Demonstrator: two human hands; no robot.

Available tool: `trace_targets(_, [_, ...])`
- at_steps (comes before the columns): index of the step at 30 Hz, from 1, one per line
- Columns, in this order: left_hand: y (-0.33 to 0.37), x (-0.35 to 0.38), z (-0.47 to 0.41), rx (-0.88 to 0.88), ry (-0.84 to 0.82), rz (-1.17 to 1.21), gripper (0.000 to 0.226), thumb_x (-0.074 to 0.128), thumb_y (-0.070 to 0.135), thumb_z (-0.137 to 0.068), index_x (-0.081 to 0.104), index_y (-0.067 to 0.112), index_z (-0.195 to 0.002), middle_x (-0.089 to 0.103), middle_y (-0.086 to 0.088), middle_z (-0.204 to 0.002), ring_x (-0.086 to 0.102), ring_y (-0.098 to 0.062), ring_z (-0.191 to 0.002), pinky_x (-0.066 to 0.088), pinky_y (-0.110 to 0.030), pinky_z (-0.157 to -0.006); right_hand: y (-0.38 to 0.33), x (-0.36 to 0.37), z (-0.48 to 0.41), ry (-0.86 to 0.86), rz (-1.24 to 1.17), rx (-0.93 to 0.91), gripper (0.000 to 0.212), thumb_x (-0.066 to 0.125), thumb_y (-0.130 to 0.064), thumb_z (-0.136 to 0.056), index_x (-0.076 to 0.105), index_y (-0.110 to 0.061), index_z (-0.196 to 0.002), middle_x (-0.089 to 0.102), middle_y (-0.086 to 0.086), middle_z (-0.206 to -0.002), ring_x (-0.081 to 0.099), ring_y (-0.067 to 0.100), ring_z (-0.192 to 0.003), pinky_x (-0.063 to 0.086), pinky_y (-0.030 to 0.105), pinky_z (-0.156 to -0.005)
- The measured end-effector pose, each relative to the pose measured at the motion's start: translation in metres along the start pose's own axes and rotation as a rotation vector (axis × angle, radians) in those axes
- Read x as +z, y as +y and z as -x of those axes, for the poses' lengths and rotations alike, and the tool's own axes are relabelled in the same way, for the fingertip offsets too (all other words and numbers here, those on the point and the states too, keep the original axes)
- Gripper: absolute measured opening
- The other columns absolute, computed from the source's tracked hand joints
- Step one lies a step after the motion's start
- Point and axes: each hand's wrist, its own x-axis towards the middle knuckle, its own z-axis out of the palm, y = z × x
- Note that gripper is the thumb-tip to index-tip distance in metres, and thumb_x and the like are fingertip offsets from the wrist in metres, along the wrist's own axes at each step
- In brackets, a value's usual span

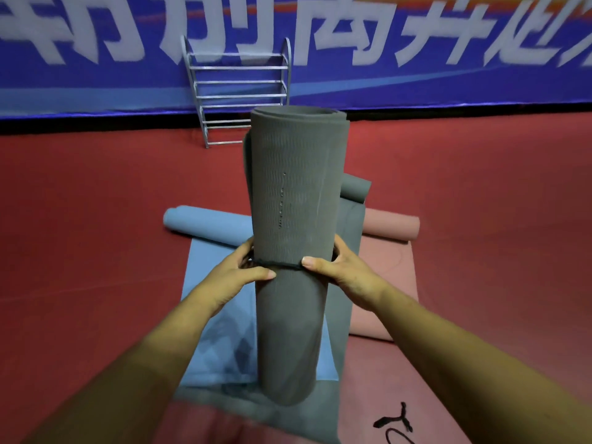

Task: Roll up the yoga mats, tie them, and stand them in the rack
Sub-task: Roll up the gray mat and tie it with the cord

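While upright on its lower end, dark grey rolled mat [294,193]: centre of frame, standing on the flat mats.
Black cord [282,265]: looped round the roll at mid-height, running between the two thumbs.
Left hand [238,274]: wrapped round the roll's left side at the cord, thumb laid across the front.
Right hand [344,274]: wrapped round the right side, thumb tip pressed on the cord.
Step in hand, by judgement: tightening and knotting.
To do it well: keep the roll squeezed against springing open; draw the cord level and snug; knot before easing either grip.
Metal rack [238,91]: upper centre-left, against the blue banner [448,84], well apart from the roll.
Blue mat [211,225], pink mat [390,229]: half-rolled, left and right of centre.
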Motion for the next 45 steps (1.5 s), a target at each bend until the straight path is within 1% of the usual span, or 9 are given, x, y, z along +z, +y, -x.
trace_targets(6, [0.175, -0.076, 0.094, -0.005, 0.06, 0.041, 0.097, 0.08, 0.018, -0.05, 0.047, 0.024, -0.141, 0.065, 0.008, -0.128, 0.057, -0.007, -0.124, 0.04, -0.036, -0.111, -0.196, 0.089, 0.039, -0.052, 0.027, 0.001, 0.071, 0.085, -0.015, -0.075, 0.045, -0.029, -0.132, 0.064, -0.005, -0.128, 0.063, 0.009, -0.117, 0.052, 0.03, -0.098])
trace_targets(12, [0.289, -0.185, 0.177, 0.015, 0.124, 0.018, 0.098, 0.074, 0.026, -0.039, 0.051, 0.026, -0.135, 0.069, 0.007, -0.11, 0.063, -0.002, -0.095, 0.049, -0.017, -0.076, -0.32, 0.211, 0.032, -0.07, 0.036, -0.05, 0.09, 0.088, -0.022, -0.067, 0.038, -0.022, -0.142, 0.061, -0.003, -0.132, 0.063, 0.008, -0.116, 0.053, 0.027, -0.096])
trace_targets(16, [0.336, -0.266, 0.214, 0.058, 0.182, -0.044, 0.104, 0.072, 0.025, -0.04, 0.045, 0.027, -0.141, 0.065, 0.001, -0.123, 0.061, -0.008, -0.104, 0.048, -0.025, -0.089, -0.368, 0.29, 0.003, -0.151, 0.006, -0.081, 0.094, 0.092, -0.026, -0.063, 0.041, -0.021, -0.142, 0.063, 0.002, -0.132, 0.063, 0.017, -0.119, 0.049, 0.043, -0.106])
trace_targets(21, [0.357, -0.354, 0.249, 0.116, 0.196, 0.032, 0.082, 0.067, 0.016, -0.057, 0.047, 0.031, -0.135, 0.065, 0.006, -0.099, 0.045, 0.002, -0.057, 0.029, -0.015, -0.049, -0.403, 0.372, -0.044, -0.244, -0.018, -0.132, 0.091, 0.093, -0.023, -0.063, 0.043, -0.017, -0.14, 0.064, 0.007, -0.132, 0.061, 0.024, -0.122, 0.046, 0.048, -0.107])
trace_targets(23, [0.359, -0.389, 0.253, 0.119, 0.196, 0.048, 0.085, 0.075, 0.034, -0.057, 0.047, 0.032, -0.138, 0.064, 0.009, -0.101, 0.041, -0.001, -0.065, 0.022, -0.02, -0.053, -0.411, 0.399, -0.065, -0.282, -0.02, -0.151, 0.087, 0.09, -0.019, -0.065, 0.044, -0.016, -0.139, 0.064, 0.008, -0.131, 0.061, 0.026, -0.122, 0.047, 0.048, -0.106])
trace_targets(26, [0.357, -0.436, 0.249, 0.131, 0.276, 0.025, 0.092, 0.079, 0.052, -0.053, 0.047, 0.027, -0.137, 0.063, 0.008, -0.113, 0.052, 0.007, -0.068, 0.034, -0.011, -0.05, -0.416, 0.44, -0.101, -0.342, -0.016, -0.161, 0.08, 0.087, -0.015, -0.068, 0.047, -0.016, -0.137, 0.065, 0.009, -0.13, 0.061, 0.028, -0.122, 0.048, 0.049, -0.105])
trace_targets(29, [0.353, -0.487, 0.239, 0.117, 0.383, 0.012, 0.104, 0.081, 0.055, -0.046, 0.045, 0.022, -0.139, 0.061, -0.001, -0.13, 0.059, 0.004, -0.078, 0.042, -0.011, -0.05, -0.421, 0.481, -0.145, -0.367, -0.004, -0.164, 0.077, 0.087, -0.018, -0.066, 0.051, -0.015, -0.133, 0.067, 0.008, -0.128, 0.063, 0.026, -0.121, 0.048, 0.047, -0.106])
trace_targets(34, [0.362, -0.596, 0.211, 0.065, 0.473, 0.008, 0.084, 0.076, 0.051, -0.062, 0.045, 0.035, -0.138, 0.062, 0.002, -0.131, 0.062, -0.006, -0.099, 0.045, -0.026, -0.072, -0.442, 0.557, -0.246, -0.424, 0.029, -0.174, 0.084, 0.091, -0.025, -0.063, 0.05, -0.014, -0.135, 0.067, 0.006, -0.128, 0.063, 0.024, -0.12, 0.047, 0.047, -0.106])
trace_targets(45, [0.409, -0.78, 0.101, 0.139, 0.435, 0.095, 0.093, 0.081, 0.046, -0.057, 0.046, 0.025, -0.141, 0.063, -0.005, -0.12, 0.055, -0.003, -0.073, 0.044, -0.01, -0.051, -0.512, 0.641, -0.432, -0.417, 0.034, -0.19, 0.067, 0.083, -0.005, -0.076, 0.051, -0.018, -0.133, 0.067, 0.002, -0.128, 0.063, 0.02, -0.121, 0.05, 0.035, -0.102])
